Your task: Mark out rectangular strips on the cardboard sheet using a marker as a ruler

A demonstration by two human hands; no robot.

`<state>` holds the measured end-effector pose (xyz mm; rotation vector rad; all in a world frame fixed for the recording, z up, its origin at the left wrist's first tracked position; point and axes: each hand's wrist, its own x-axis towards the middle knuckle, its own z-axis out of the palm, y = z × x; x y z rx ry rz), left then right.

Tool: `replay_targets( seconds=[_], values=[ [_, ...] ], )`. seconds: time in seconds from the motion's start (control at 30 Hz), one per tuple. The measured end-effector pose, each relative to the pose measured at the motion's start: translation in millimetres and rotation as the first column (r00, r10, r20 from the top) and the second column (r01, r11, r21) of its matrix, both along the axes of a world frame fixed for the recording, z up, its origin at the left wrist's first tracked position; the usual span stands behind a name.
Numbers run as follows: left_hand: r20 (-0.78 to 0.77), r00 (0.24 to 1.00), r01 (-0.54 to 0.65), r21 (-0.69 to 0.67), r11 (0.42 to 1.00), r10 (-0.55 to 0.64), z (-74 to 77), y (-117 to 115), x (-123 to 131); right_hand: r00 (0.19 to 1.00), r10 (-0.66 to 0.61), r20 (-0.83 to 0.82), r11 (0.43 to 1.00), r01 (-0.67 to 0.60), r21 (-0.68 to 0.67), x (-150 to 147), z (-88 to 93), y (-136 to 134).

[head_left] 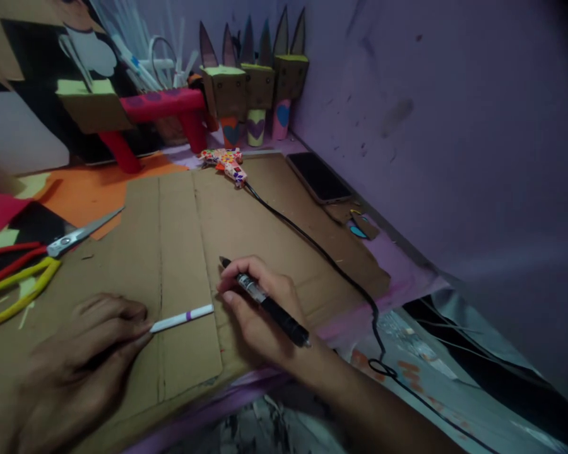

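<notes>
Between the thumb and fingers of my left hand (94, 359) is a thin white stick with a purple band (199, 312), lying across a strip of cardboard (180, 252). Its far end reaches close to the strip's right edge. My right hand (260, 309) grips a black pen (265, 302), its tip pointing away to the upper left. That tip sits just right of the strip's edge; I cannot tell whether it touches the cardboard beneath. Lines or creases run lengthwise along the strip.
Scissors (66, 243) lie open at the left. A flower-patterned glue gun (227, 162) rests at the back, its black cord (322, 249) crossing the cardboard to the right. A phone (318, 176) lies by the wall. Cardboard figures with pointed ears (258, 85) stand behind.
</notes>
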<state>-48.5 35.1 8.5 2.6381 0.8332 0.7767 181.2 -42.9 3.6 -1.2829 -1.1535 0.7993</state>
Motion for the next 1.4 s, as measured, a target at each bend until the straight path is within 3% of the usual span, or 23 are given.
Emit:
replay_targets(
  seconds=[0.17,0.27,0.5,0.73,0.87,1.0,1.13,1.27,1.4],
  values=[
    [-0.096,0.995,0.043,0.008,0.999,-0.042,16.3,-2,5,0.982,0.118,0.146,0.993,-0.117,-0.013,1,7.1,-1],
    [-0.13,0.99,0.055,-0.024,0.998,-0.058,23.9,-4,10,0.96,0.127,0.25,0.992,-0.126,-0.021,-1,8.9,-1],
    [0.004,0.998,0.059,-0.042,0.997,-0.059,12.2,-6,10,0.941,0.106,0.321,0.994,-0.111,-0.001,-6,9.8,0],
    [0.028,0.999,0.032,-0.077,0.997,-0.03,14.0,-9,12,0.925,0.085,0.371,0.996,-0.092,0.0,-6,4.1,-2],
    [0.028,1.0,-0.002,-0.095,0.995,0.004,12.0,-10,12,0.944,-0.012,0.331,1.0,0.005,0.022,-7,4.9,-7],
    [0.035,0.999,-0.011,-0.103,0.995,0.014,10.7,-10,13,0.978,-0.149,0.143,0.989,0.147,0.02,-15,9.7,-20],
    [0.036,0.999,-0.015,-0.129,0.992,0.02,12.6,-11,14,0.999,-0.03,0.045,0.999,0.031,-0.01,-30,12.5,-28],
    [0.029,0.999,-0.026,-0.143,0.989,0.031,14.1,-13,14,0.99,0.044,0.138,0.999,-0.045,0.008,-41,9.0,-26],
    [0.019,0.999,-0.024,-0.139,0.99,0.027,10.9,-10,16,0.978,0.024,0.208,1.0,-0.027,0.015,-42,2.4,-23]
  ],
)
